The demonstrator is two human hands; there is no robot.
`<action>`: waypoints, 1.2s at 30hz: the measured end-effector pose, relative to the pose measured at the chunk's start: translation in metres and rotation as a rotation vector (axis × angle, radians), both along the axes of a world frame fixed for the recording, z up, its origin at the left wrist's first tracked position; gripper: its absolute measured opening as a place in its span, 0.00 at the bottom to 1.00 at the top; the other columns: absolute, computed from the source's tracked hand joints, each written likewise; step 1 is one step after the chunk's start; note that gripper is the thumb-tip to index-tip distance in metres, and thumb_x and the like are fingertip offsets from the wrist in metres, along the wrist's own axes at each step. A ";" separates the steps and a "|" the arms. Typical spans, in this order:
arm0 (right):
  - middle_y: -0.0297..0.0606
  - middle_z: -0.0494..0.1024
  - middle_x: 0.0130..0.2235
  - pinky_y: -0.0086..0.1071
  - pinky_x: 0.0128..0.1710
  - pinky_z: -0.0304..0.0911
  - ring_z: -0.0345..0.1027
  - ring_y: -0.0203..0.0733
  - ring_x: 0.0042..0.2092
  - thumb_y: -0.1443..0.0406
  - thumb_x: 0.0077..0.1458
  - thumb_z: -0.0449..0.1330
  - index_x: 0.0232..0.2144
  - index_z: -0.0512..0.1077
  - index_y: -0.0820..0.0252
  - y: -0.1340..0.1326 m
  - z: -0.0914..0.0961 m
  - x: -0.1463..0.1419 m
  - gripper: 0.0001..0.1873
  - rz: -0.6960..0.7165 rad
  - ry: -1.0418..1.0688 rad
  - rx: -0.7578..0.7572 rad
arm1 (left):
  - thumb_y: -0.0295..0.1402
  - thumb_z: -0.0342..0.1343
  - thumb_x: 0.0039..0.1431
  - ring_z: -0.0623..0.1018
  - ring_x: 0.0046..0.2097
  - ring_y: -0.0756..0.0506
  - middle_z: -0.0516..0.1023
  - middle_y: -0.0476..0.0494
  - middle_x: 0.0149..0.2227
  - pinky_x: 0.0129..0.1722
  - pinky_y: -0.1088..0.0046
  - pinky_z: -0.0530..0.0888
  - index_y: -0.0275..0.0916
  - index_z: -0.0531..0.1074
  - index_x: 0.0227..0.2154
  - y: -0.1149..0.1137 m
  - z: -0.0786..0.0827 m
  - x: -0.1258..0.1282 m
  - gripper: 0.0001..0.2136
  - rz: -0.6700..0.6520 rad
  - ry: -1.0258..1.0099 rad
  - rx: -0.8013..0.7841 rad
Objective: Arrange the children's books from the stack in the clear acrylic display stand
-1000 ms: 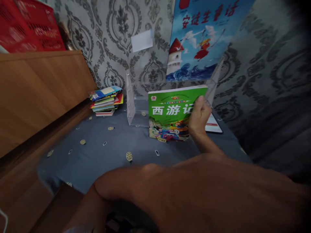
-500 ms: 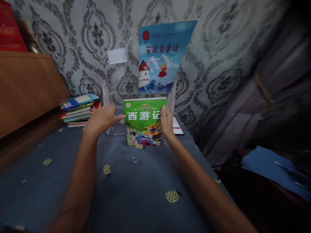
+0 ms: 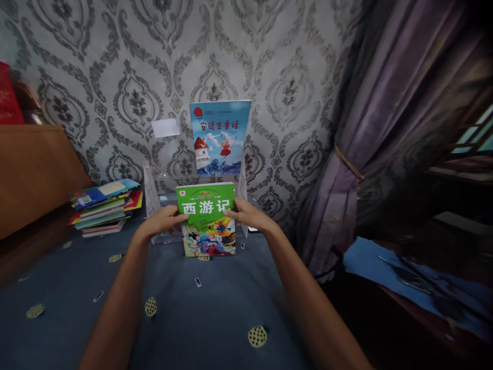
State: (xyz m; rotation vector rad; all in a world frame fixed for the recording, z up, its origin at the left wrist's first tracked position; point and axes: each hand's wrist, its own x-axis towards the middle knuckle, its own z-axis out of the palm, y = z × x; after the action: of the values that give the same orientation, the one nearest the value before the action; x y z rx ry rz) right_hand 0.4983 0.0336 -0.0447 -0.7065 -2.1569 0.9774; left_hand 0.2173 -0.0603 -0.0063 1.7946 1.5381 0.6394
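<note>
A green picture book (image 3: pixel 208 223) with white title characters stands upright between my hands, its cover facing me. My left hand (image 3: pixel 164 220) grips its left edge, thumb on the front cover. On the opposite edge, my right hand (image 3: pixel 248 212) is closed with the thumb over the front; the fingers behind the book are hidden. Just behind is a clear plastic book stand (image 3: pixel 150 187). A blue picture book (image 3: pixel 219 146) rests upright on the stand's upper level. The green book's lower edge is at the front of the stand; whether it touches the tablecloth I cannot tell.
A pile of thin books (image 3: pixel 106 205) lies left of the stand, near a wooden cabinet (image 3: pixel 36 174). A white card (image 3: pixel 165 127) is at the stand's upper left. A patterned blue cloth (image 3: pixel 173 334) covers the table. Right are a tied curtain (image 3: pixel 339 190) and blue fabric (image 3: pixel 377 264).
My left hand has closed on the green book's left edge, where before its index finger pointed at the edge. My right thumb now lies over the front cover. The camera view has shifted.
</note>
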 end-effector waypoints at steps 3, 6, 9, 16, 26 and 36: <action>0.39 0.77 0.38 0.33 0.25 0.71 0.73 0.45 0.35 0.57 0.54 0.63 0.43 0.70 0.57 -0.007 0.008 0.004 0.16 0.014 -0.009 -0.094 | 0.51 0.56 0.51 0.82 0.31 0.43 0.81 0.36 0.41 0.25 0.71 0.76 0.35 0.71 0.42 0.000 -0.001 0.003 0.24 0.028 -0.005 0.011; 0.38 0.76 0.37 0.34 0.26 0.72 0.73 0.45 0.35 0.60 0.53 0.63 0.42 0.70 0.57 -0.012 0.015 0.006 0.14 -0.043 0.008 -0.053 | 0.53 0.57 0.50 0.81 0.29 0.42 0.81 0.39 0.37 0.24 0.68 0.77 0.35 0.71 0.42 0.000 -0.001 0.007 0.25 0.061 -0.006 0.057; 0.39 0.75 0.38 0.37 0.29 0.71 0.72 0.45 0.34 0.61 0.56 0.59 0.45 0.69 0.58 -0.017 0.023 0.009 0.15 -0.080 -0.008 0.035 | 0.55 0.55 0.50 0.82 0.29 0.40 0.81 0.40 0.35 0.27 0.65 0.79 0.36 0.70 0.41 -0.001 0.002 0.014 0.26 0.086 -0.014 0.166; 0.42 0.77 0.41 0.42 0.43 0.66 0.71 0.50 0.42 0.60 0.61 0.55 0.50 0.67 0.61 -0.037 0.049 0.019 0.17 -0.250 0.034 0.428 | 0.48 0.51 0.60 0.82 0.33 0.41 0.81 0.38 0.42 0.34 0.64 0.78 0.39 0.70 0.45 -0.017 0.016 0.033 0.19 0.263 0.124 0.606; 0.43 0.74 0.53 0.46 0.57 0.68 0.69 0.50 0.55 0.53 0.68 0.52 0.58 0.66 0.53 -0.066 0.076 0.012 0.21 -0.334 0.464 0.594 | 0.41 0.52 0.66 0.80 0.41 0.43 0.78 0.43 0.39 0.45 0.64 0.77 0.39 0.69 0.42 -0.036 0.058 0.074 0.11 0.496 0.173 1.162; 0.43 0.73 0.56 0.49 0.60 0.66 0.67 0.50 0.58 0.51 0.69 0.50 0.63 0.62 0.52 -0.038 0.067 0.013 0.26 -0.350 0.418 0.620 | 0.39 0.52 0.66 0.80 0.42 0.45 0.78 0.44 0.43 0.47 0.66 0.75 0.40 0.67 0.48 -0.003 0.042 0.076 0.12 0.449 0.115 1.127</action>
State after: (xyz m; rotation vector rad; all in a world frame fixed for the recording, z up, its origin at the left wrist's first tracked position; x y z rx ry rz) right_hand 0.5117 -0.0047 0.0219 -0.4906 -1.7399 0.2139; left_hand 0.2934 -0.0634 0.0353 2.2404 1.8314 1.9385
